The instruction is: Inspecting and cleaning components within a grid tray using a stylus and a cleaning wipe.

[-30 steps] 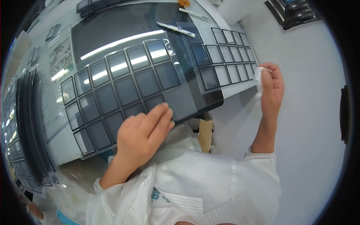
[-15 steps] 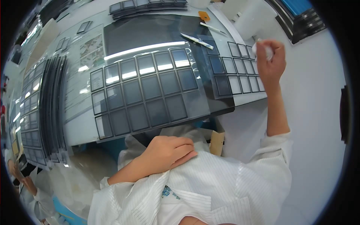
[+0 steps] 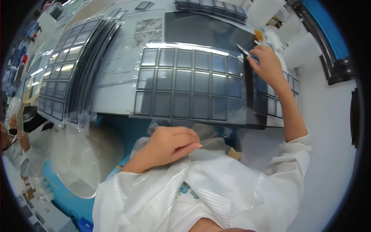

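My right hand (image 3: 267, 65) is at the far right of the table, its thumb and fingertips closed on the near end of a slim white pen-like tool (image 3: 242, 49). The tool's pointed end faces away and to the left. My left hand (image 3: 166, 149) rests against my clothes before the table edge, fingers loosely bent, thumb apart, with nothing visible in it. Between the hands and the back of the table lies a clear sheet with rows of dark-framed rectangular panels (image 3: 181, 81). A similar panel sheet (image 3: 274, 105) sits partly under my right forearm.
A stack of panel sheets (image 3: 73, 65) stands at the left, another (image 3: 212, 7) at the back. Beyond my right hand are an orange piece (image 3: 259, 35) and a white roll (image 3: 303, 50). A clear plastic bag (image 3: 83, 162) hangs below left; another person's hand (image 3: 24, 141) shows there.
My right hand has let go of a small white wad and moved left to the pen-like tool, closing on it. The view has shifted; my left hand stays at my front, thumb now farther apart.
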Motion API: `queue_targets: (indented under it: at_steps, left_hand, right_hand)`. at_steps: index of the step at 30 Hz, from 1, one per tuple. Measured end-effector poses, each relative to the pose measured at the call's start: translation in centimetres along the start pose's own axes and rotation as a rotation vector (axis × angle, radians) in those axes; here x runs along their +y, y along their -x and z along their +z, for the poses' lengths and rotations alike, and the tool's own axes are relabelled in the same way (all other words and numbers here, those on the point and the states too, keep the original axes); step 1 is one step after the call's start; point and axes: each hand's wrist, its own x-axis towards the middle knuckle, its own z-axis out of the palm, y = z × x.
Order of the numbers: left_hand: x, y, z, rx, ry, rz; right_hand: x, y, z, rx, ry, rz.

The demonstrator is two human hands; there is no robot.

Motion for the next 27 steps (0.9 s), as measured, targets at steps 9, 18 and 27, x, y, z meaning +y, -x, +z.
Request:
queue_targets:
  at_steps: [9, 18, 27]
  left_hand:
    - [-3.4, 0.1, -7.8, 0.804, 0.078, -0.353]
    - [-6.6, -2.9, -8.9, 0.436, -0.885, -0.208]
    - [-6.7, -3.5, -9.1, 0.447, -0.861, -0.328]
  right_hand:
    - [2.7, -2.1, 2.5, -0.012, -0.070, 0.132]
    - [-1.8, -2.6, 0.7, -0.385, -0.381, 0.325]
    - [-2.0, -0.9, 0.6, -0.064, -0.768, 0.266]
